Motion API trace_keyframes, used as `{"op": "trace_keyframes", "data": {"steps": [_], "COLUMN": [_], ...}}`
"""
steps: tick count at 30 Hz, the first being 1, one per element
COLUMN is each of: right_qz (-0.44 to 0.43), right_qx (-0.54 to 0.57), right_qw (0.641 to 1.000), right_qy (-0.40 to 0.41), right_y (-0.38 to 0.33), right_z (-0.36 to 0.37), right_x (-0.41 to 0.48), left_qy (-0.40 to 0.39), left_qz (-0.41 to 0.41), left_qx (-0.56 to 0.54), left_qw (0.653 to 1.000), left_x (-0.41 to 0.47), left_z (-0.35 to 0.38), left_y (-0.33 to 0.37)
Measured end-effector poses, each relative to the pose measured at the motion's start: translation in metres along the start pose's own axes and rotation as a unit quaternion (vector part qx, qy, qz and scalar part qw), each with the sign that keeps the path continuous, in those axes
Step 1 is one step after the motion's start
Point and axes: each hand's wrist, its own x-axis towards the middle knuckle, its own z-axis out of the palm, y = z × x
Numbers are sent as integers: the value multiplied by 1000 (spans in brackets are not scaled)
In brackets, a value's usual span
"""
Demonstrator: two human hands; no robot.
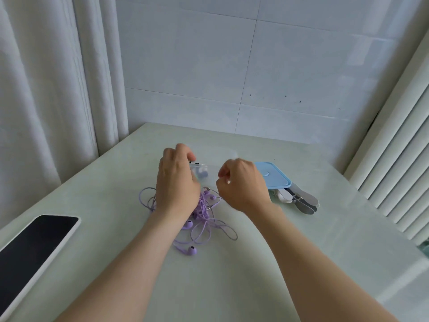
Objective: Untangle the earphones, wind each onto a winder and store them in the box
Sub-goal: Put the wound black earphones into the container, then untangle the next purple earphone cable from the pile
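Note:
A tangle of purple earphones (pixel 204 214) lies on the table in front of me, with one earbud (pixel 192 250) at its near end. Just behind it stands a clear plastic box (pixel 210 169), hard to make out. My left hand (pixel 177 180) grips the box's left end, thumb on top. My right hand (pixel 241 182) is curled at the box's right side, and its fingers seem to pinch the near wall. The blue lid (pixel 275 176) lies flat to the right. Grey and white winders (pixel 301 199) stick out from under the lid.
A dark-screened tablet (pixel 34 249) with a white rim lies at the table's left edge. A white curtain hangs at the left and a ribbed white radiator stands at the right. A tiled wall closes off the far edge of the pale green table (pixel 255 263).

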Motion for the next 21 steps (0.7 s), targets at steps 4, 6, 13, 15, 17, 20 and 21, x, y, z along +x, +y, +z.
{"op": "trace_keyframes", "data": {"steps": [4, 6, 13, 15, 17, 20, 21], "right_qz": [75, 89, 59, 72, 103, 144, 144], "right_qx": [33, 52, 15, -1, -10, 17, 22], "right_qw": [992, 988, 988, 990, 990, 989, 989], "right_qy": [-92, -111, -141, -121, -91, -40, -31], "right_y": [6, 8, 25, 34, 42, 49, 52], "right_z": [4, -1, -15, -15, -18, -28, -31], "right_x": [-29, -36, -51, -58, -62, -61, -61], "left_qy": [-122, -155, -209, -226, -242, -225, -217], "left_qz": [10, -3, 18, 21, 19, 33, 38], "left_qx": [-36, -21, 89, 157, 201, 211, 213], "left_qw": [992, 988, 974, 961, 949, 951, 952], "left_x": [-6, -9, -19, -21, -24, -25, -25], "left_z": [-6, -6, -5, -3, -1, 1, 2], "left_y": [7, 11, 24, 27, 29, 29, 29]}}
